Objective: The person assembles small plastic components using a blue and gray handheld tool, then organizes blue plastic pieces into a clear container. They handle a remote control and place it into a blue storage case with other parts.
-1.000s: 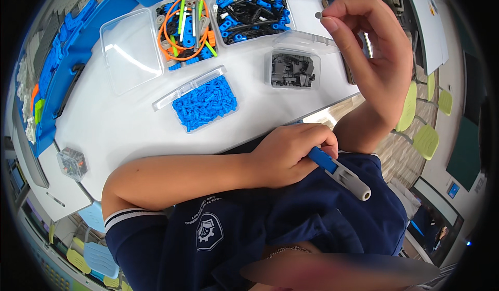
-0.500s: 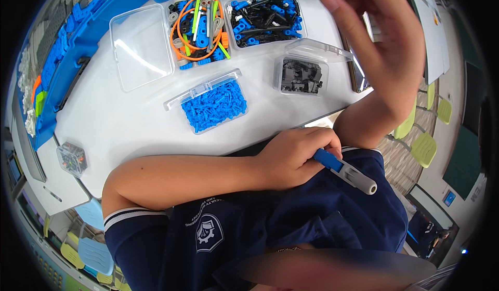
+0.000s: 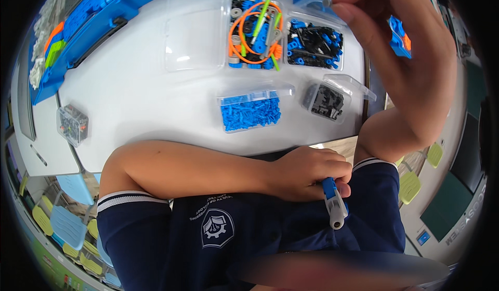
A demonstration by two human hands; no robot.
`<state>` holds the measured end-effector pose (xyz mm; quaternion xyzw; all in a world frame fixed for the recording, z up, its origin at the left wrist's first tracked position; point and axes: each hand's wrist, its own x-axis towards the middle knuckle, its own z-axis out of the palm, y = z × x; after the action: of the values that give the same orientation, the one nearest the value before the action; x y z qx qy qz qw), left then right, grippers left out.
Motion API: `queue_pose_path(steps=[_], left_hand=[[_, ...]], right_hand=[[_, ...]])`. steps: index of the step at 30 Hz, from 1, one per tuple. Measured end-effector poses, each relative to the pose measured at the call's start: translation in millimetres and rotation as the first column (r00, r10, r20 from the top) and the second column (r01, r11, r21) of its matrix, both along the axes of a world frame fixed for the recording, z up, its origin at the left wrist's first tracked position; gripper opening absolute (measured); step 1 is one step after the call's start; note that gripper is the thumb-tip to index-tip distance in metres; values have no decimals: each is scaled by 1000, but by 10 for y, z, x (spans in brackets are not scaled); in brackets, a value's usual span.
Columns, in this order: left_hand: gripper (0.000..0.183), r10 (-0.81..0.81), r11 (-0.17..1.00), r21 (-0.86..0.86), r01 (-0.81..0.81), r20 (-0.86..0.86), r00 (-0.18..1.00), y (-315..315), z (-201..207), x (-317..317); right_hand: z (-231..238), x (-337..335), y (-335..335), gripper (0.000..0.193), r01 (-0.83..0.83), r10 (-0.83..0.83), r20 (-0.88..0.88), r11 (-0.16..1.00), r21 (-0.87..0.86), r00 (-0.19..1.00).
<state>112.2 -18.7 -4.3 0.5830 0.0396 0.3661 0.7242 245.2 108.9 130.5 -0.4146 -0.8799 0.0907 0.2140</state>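
My left hand (image 3: pixel 311 172) rests against my dark blue shirt below the table edge, shut on a short blue and grey cylindrical part (image 3: pixel 333 203) that points down. My right hand (image 3: pixel 408 67) is raised close to the camera over the table's right end. Its thumb and forefinger are pinched together near a clear box of black and blue parts (image 3: pixel 315 44), and a tiny grey piece (image 3: pixel 328 1) seems to sit between the fingertips. A clear box of blue pins (image 3: pixel 250 112) and a small box of black pieces (image 3: pixel 324 102) lie nearest my left hand.
On the white table (image 3: pixel 130 98) stand an empty clear tray (image 3: pixel 195 31), a box with orange cables and green rods (image 3: pixel 254 31) and a small clear box (image 3: pixel 73 124) at the left. Blue trays (image 3: pixel 88 15) line the far left edge. Green chairs (image 3: pixel 410 187) stand at the right.
My right hand has risen toward the camera and moved right, still pinched. My left hand keeps the blue and grey part against my shirt. The boxes appear lower as my head tilted.
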Motion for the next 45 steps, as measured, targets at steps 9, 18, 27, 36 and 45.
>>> queue_pose_path(steps=[9, 18, 27, 36, 45], left_hand=[[23, 28, 999, -18, -29, -93, 995, 46, 22, -15], [28, -14, 992, 121, 44, -240, 971, 2, -85, 96], [28, 65, 996, -48, -70, -92, 994, -118, 273, -216], [26, 641, 695, -115, -710, -348, 684, -172, 654, -1799], [17, 953, 37, 952, -303, -125, -278, 195, 123, -2105]], right_hand=[[176, -228, -28, 14, -123, 113, 116, 990, 75, 987], [134, -121, -288, 12, 17, -20, -79, 999, -47, 997], [14, -141, -683, 6, 163, -291, -428, 936, -311, 856], [-495, 119, -1077, 9, 5, -394, -764, 890, -455, 511], [-627, -539, -1237, 8, -278, -419, -652, 662, -696, 632]])
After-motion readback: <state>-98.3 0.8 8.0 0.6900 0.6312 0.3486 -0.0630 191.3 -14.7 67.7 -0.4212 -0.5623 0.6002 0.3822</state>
